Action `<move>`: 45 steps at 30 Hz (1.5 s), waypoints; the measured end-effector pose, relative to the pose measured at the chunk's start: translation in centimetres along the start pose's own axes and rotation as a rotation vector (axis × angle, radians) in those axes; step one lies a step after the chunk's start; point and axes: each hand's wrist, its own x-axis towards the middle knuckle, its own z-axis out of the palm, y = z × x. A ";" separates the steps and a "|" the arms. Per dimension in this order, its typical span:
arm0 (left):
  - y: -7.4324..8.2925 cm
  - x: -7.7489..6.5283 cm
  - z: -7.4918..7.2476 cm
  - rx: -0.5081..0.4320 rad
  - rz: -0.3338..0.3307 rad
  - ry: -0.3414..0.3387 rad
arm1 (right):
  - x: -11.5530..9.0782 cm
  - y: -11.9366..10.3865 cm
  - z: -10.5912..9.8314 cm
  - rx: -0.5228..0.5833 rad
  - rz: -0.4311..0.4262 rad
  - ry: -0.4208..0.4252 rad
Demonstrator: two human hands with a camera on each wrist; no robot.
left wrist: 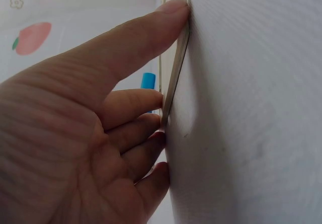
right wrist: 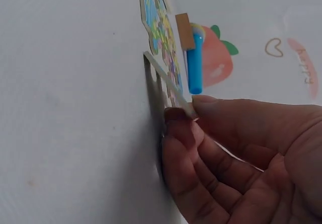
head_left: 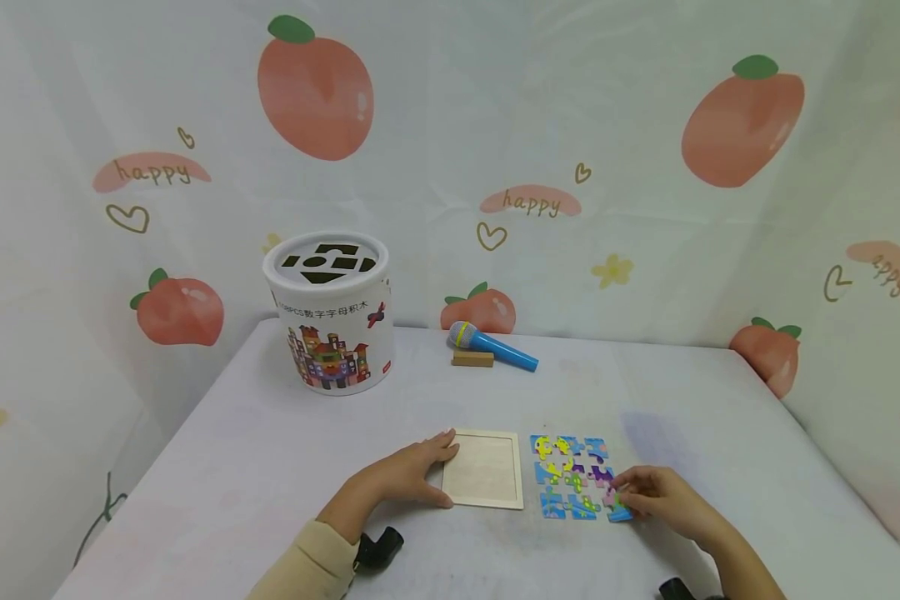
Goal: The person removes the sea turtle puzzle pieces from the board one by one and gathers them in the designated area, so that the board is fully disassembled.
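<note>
A square wooden puzzle tray (head_left: 482, 468) with a raised rim lies flat on the table. My left hand (head_left: 408, 473) rests along its left side, thumb at the near corner and fingertips by the far corner. In the left wrist view the thumb (left wrist: 166, 20) lies against the tray's edge (left wrist: 176, 68). To the right of the tray, colourful jigsaw pieces (head_left: 558, 473) are laid out in loose rows. My right hand (head_left: 663, 500) pinches a puzzle piece (right wrist: 168, 80) at the near right corner of these rows. That piece is tilted, one edge low by the tabletop.
A white bucket (head_left: 333, 333) with shaped holes in its lid stands at the back left. Behind the tray lie a blue toy microphone (head_left: 495, 346) and a small brown block (head_left: 472, 359). A printed curtain (head_left: 420, 125) hangs behind the white table (head_left: 270, 467).
</note>
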 end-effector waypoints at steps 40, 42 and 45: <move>-0.2 0.0 0.1 0.012 0.023 0.009 | -0.7 -0.1 1.0 -0.136 -0.077 0.040; -0.3 0.0 0.1 0.008 0.021 0.005 | -0.7 -0.1 1.0 -0.138 -0.071 0.040; -0.4 0.0 0.2 0.002 0.021 0.003 | -0.6 -0.1 1.0 -0.129 -0.073 0.033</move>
